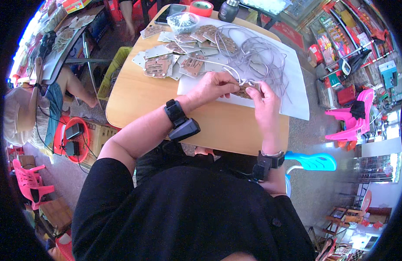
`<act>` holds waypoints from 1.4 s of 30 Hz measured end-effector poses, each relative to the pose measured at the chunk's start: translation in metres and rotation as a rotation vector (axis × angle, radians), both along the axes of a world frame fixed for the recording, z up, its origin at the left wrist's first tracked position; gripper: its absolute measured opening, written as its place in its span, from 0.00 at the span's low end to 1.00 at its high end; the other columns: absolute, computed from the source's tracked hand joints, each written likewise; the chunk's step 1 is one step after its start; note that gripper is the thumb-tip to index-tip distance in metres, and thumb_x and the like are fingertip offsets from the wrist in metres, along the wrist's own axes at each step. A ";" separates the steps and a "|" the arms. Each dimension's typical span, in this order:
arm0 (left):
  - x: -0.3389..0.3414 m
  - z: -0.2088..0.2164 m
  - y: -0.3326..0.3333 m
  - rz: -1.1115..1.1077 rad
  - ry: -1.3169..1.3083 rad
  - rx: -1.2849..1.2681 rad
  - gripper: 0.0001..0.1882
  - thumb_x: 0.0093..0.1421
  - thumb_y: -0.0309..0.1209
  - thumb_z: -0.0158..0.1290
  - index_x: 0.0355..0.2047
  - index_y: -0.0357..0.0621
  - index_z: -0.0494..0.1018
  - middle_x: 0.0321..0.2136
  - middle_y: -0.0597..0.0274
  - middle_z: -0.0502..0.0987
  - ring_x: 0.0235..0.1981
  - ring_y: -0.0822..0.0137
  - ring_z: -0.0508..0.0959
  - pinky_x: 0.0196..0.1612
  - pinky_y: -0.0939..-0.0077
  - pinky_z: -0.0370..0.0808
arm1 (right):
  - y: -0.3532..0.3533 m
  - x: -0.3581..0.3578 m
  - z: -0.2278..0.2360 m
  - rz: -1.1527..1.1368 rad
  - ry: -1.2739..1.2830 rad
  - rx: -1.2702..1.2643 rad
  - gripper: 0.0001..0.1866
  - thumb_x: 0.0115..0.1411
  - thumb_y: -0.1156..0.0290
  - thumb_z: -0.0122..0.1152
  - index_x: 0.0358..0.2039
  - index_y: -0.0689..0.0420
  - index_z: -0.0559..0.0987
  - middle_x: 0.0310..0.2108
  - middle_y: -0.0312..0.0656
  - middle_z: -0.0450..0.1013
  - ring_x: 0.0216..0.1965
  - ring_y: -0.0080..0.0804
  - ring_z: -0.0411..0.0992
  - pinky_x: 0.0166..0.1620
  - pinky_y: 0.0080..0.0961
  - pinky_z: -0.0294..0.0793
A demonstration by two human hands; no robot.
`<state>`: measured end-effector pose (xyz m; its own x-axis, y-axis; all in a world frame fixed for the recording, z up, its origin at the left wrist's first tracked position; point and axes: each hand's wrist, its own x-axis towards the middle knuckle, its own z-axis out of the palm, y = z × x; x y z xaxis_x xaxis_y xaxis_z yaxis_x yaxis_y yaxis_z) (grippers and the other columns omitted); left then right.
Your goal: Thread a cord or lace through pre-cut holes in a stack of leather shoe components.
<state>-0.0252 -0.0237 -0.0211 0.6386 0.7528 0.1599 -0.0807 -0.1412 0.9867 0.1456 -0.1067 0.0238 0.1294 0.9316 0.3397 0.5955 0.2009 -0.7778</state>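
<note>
Near the middle of the table, a small brown printed board (243,92) is held between my two hands. My left hand (215,88) pinches its left side with thumb and fingers. My right hand (265,104) grips its right end, thumb on top. Grey-white cord (233,71) runs to the board and loops up by my fingers; how it is joined is hidden. Beyond my hands lies a loose tangle of thin grey cord (264,56) on a white sheet (297,93). A pile of similar brown and white boards (192,64) spreads to the left of it.
At the table's (142,102) far edge are a clear bowl of small pieces (182,21), a phone (170,14), a roll of red tape (201,8) and a dark bottle (228,10). A blue stool (312,162) stands at right. Another person (57,93) sits at left.
</note>
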 end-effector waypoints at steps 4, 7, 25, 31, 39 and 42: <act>0.000 0.001 0.003 0.063 -0.052 -0.094 0.16 0.57 0.42 0.56 0.31 0.39 0.77 0.24 0.66 0.75 0.27 0.77 0.73 0.31 0.80 0.70 | -0.002 -0.003 -0.010 -0.051 0.073 0.047 0.05 0.57 0.77 0.56 0.35 0.63 0.75 0.26 0.42 0.74 0.28 0.27 0.72 0.32 0.24 0.70; 0.000 0.001 0.004 0.139 -0.041 -0.152 0.18 0.57 0.44 0.56 0.29 0.39 0.77 0.24 0.66 0.75 0.28 0.76 0.71 0.34 0.78 0.68 | -0.003 -0.003 -0.016 -0.050 0.073 0.078 0.05 0.57 0.78 0.56 0.35 0.62 0.75 0.26 0.42 0.74 0.28 0.27 0.73 0.33 0.23 0.70; -0.011 0.004 0.014 0.284 -0.210 -0.247 0.13 0.61 0.35 0.51 0.30 0.37 0.78 0.27 0.65 0.77 0.28 0.76 0.71 0.38 0.81 0.69 | -0.015 -0.026 -0.017 0.052 -0.127 0.181 0.07 0.55 0.74 0.60 0.25 0.60 0.71 0.20 0.41 0.65 0.21 0.34 0.64 0.26 0.27 0.63; -0.010 0.009 0.004 -0.057 -0.093 -0.121 0.15 0.63 0.37 0.49 0.42 0.39 0.76 0.36 0.62 0.78 0.43 0.72 0.74 0.50 0.75 0.67 | -0.017 -0.020 -0.026 -0.131 0.017 0.130 0.06 0.55 0.74 0.60 0.27 0.61 0.73 0.20 0.40 0.68 0.21 0.29 0.66 0.26 0.26 0.65; -0.005 0.002 0.004 -0.026 -0.120 -0.068 0.13 0.63 0.33 0.49 0.37 0.36 0.78 0.36 0.62 0.78 0.39 0.74 0.75 0.47 0.78 0.69 | -0.015 -0.023 -0.024 -0.144 -0.018 -0.093 0.10 0.55 0.68 0.61 0.29 0.62 0.73 0.22 0.45 0.71 0.23 0.36 0.70 0.27 0.30 0.67; -0.002 0.006 0.000 0.049 -0.136 -0.085 0.13 0.63 0.33 0.49 0.35 0.36 0.78 0.33 0.63 0.78 0.36 0.73 0.75 0.44 0.78 0.69 | -0.015 -0.020 -0.025 -0.052 -0.286 -0.146 0.10 0.53 0.68 0.60 0.26 0.61 0.72 0.22 0.46 0.70 0.24 0.43 0.70 0.28 0.35 0.68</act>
<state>-0.0270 -0.0239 -0.0147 0.5771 0.7972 0.1771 -0.2097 -0.0649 0.9756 0.1254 -0.1212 -0.0011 0.0969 0.9679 0.2321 0.8004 0.0628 -0.5962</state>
